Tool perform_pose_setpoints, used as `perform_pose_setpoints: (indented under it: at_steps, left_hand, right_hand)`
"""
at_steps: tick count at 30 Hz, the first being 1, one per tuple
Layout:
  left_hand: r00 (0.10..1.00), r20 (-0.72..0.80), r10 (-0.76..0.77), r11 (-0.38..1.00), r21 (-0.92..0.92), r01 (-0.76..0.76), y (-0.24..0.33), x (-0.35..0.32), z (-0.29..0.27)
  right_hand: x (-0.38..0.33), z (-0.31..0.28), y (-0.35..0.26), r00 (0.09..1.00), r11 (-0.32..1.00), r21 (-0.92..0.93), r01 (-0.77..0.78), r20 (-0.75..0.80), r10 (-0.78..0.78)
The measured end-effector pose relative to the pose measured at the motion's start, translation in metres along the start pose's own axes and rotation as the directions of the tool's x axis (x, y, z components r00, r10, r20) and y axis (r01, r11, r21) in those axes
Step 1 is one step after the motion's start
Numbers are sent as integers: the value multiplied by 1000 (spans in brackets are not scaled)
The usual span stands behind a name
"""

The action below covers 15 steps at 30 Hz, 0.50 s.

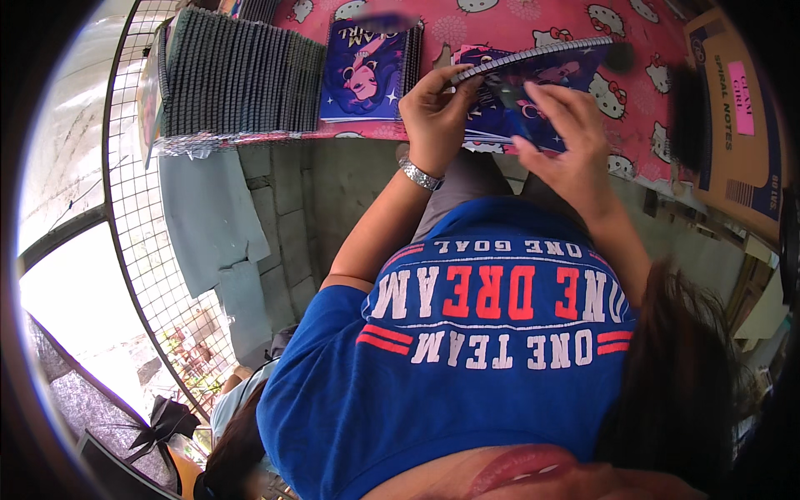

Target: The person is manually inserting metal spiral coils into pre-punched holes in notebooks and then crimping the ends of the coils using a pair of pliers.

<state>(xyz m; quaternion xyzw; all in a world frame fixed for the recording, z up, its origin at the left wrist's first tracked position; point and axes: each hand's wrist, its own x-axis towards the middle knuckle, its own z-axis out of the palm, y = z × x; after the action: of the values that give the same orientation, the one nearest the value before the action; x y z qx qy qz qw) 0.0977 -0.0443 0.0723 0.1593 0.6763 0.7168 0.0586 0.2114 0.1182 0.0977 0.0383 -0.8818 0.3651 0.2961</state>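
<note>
My left hand [435, 112], with a silver watch at the wrist, pinches one end of a spiral notebook [533, 58]. The notebook is tilted, its coil edge raised and slanting up to the right, its cover dark blue and purple with a drawn figure. My right hand [575, 137] is beside its near right part, thumb and fingers apart; whether a fingertip touches the cover I cannot tell. More blue notebooks [492, 137] lie under the tilted one, partly hidden by it and my hands.
Left of my hands lie a blue notebook stack [360, 79] and a long row of packed notebooks [242, 75], coils showing. A pink patterned cloth [467, 25] covers the table. A cardboard box [733, 125] stands at the right. Wire mesh [129, 167] and another person [242, 417] are at the left.
</note>
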Motion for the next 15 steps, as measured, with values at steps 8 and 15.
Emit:
perform_pose_setpoints:
  at_steps: [8,15]
  left_hand:
    - [994,21,106,982,158,-108,-6,0,-4]
    - [986,-22,163,986,-14,-164,-3,5,-14]
  right_hand:
    - [5,14,-9,994,1000,2,13,106,-13]
    - [3,27,-16,844,384,755,-531,432,317]
